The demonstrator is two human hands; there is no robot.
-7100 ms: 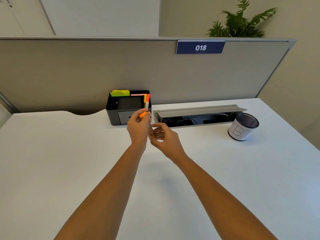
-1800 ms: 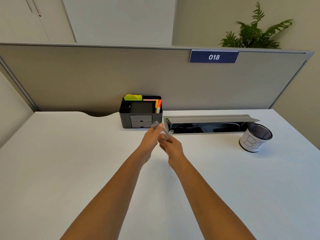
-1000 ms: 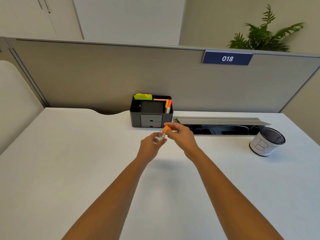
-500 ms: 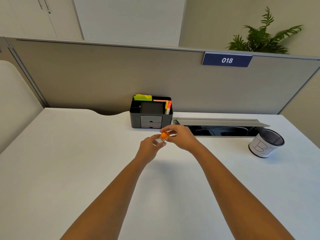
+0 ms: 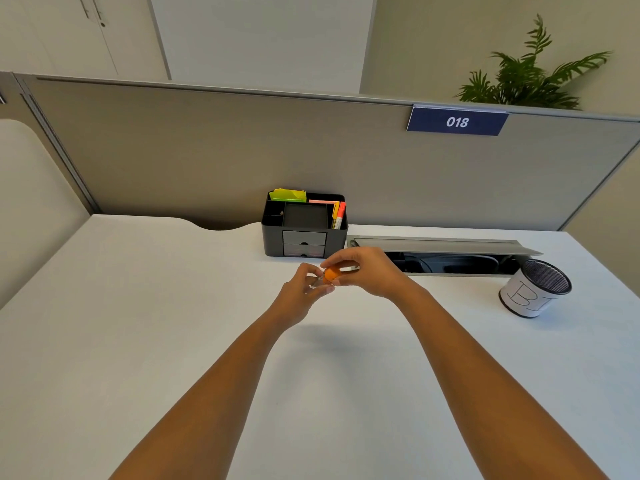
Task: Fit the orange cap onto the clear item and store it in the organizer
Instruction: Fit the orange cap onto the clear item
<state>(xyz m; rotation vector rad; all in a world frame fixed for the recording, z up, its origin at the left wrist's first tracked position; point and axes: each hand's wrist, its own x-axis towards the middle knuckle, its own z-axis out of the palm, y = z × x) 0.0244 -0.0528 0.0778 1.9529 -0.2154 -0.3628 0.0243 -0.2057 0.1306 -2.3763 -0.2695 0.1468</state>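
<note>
Above the white desk, my left hand (image 5: 300, 296) pinches a small clear item (image 5: 317, 281), mostly hidden by my fingers. My right hand (image 5: 367, 270) grips a small orange cap (image 5: 332, 274) and presses it against the clear item's right end. Whether the cap is fully seated I cannot tell. The black desk organizer (image 5: 304, 224) stands just behind my hands against the partition, with two small drawers in front and open compartments on top.
The organizer holds green sticky notes (image 5: 288, 195), pink notes and orange and yellow markers (image 5: 338, 215). An open cable tray (image 5: 440, 255) runs along the desk to the right. A mesh pen cup (image 5: 535, 287) with a white label stands at far right.
My right hand has brought the orange cap down onto the clear item held in my left hand. Both hands stay close together in front of the organizer.
</note>
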